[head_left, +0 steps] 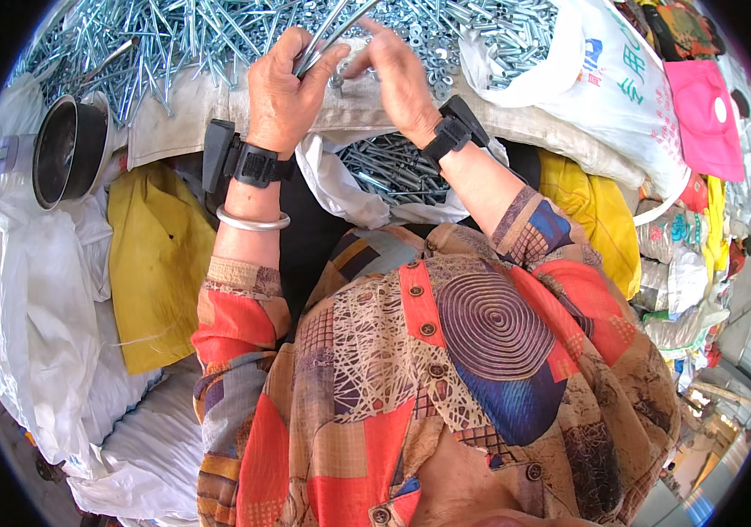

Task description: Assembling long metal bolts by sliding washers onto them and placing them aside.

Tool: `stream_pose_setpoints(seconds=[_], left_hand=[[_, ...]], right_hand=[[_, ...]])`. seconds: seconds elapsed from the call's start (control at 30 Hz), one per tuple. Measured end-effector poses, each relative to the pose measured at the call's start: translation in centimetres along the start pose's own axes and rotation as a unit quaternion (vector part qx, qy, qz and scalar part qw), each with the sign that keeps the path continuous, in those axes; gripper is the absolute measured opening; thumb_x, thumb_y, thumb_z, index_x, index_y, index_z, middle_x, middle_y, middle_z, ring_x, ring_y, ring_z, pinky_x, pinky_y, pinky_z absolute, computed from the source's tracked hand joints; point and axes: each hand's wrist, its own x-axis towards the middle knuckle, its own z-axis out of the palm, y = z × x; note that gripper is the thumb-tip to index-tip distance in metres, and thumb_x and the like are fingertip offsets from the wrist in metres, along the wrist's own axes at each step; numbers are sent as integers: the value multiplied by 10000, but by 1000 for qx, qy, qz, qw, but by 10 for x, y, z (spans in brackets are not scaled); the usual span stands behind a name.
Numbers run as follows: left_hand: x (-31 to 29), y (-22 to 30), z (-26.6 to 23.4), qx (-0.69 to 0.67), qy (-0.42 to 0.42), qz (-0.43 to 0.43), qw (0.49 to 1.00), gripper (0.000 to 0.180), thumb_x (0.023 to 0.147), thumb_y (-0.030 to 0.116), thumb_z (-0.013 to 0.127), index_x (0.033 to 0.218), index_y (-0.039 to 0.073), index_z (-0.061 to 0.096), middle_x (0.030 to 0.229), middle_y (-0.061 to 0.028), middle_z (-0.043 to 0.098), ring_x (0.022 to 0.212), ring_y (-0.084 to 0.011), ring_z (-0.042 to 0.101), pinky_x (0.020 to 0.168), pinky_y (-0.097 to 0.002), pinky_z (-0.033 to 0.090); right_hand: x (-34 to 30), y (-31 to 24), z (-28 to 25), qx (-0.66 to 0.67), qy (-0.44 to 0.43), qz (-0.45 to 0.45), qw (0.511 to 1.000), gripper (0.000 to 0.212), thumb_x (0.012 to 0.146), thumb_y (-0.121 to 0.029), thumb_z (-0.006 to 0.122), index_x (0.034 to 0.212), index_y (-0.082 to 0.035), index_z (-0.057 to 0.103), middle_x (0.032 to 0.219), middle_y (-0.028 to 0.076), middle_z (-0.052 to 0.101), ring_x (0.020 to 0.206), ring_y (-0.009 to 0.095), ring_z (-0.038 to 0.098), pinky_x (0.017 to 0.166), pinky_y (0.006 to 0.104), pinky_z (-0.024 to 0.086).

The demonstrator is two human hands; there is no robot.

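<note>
Head view. The left hand (283,92) is raised over the front edge of a cloth-covered tabletop (184,110), its fingers clamped on a few long metal rods (327,39) that slant up and to the right. The right hand (403,83) lies just beside it; its fingers are apart and point toward the rods, though whether they touch them cannot be told. The gap between the two hands is narrow.

Beyond the hands, a heap of long bolts (169,44) spreads to the left, its loose ends jutting toward the edge, while small washers (428,53) lie behind the right hand. A strip of pale cloth shows along the edge left of the left hand, giving some room there. At that side a black bowl (68,151) stands tilted near the edge; at the right, a white bag (608,79) with shorter bolts (516,39) near its mouth bounds the space.

Below the edge, between the forearms, an open white sack (340,189) contains dark bolts (393,167). Yellow cloth (156,272) hangs outside the left forearm.
</note>
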Motion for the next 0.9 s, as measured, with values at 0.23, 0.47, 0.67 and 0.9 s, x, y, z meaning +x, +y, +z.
stream_pose_setpoints(seconds=[0.23, 0.47, 0.67, 0.9], left_hand=[[-5, -3, -3, -213, 60, -141, 965, 163, 909, 167, 733, 830, 51, 650, 608, 94, 548, 536, 2, 386, 467, -201, 287], [-29, 8, -6, -424, 12, -273, 864, 133, 994, 135, 595, 966, 12, 638, 737, -21, 637, 472, -2, 302, 435, -202, 230], [-68, 11, -9, -506, -71, -250, 823, 146, 970, 81, 613, 1109, 39, 633, 930, -116, 705, 503, -1, 365, 452, -181, 269], [-100, 6, 24, -356, 9, -252, 900, 114, 920, 62, 691, 924, 94, 581, 776, -34, 681, 503, -7, 376, 443, -192, 267]], right_hand=[[-11, -19, -7, -77, -96, 50, 991, 410, 1010, -375, 545, 1086, 14, 651, 795, 46, 635, 783, 126, 633, 729, 266, 504], [-47, -35, -7, 299, -176, 283, 894, 303, 1015, -281, 557, 1046, 3, 659, 777, 48, 634, 645, 145, 609, 620, 238, 462], [-77, -33, -9, 348, -236, 313, 851, 228, 988, -232, 604, 984, -7, 643, 865, 50, 676, 725, 168, 667, 689, 289, 503], [-103, -10, -9, 21, -179, 228, 957, 268, 904, -211, 685, 880, 50, 633, 769, 98, 693, 738, 160, 708, 633, 283, 530]])
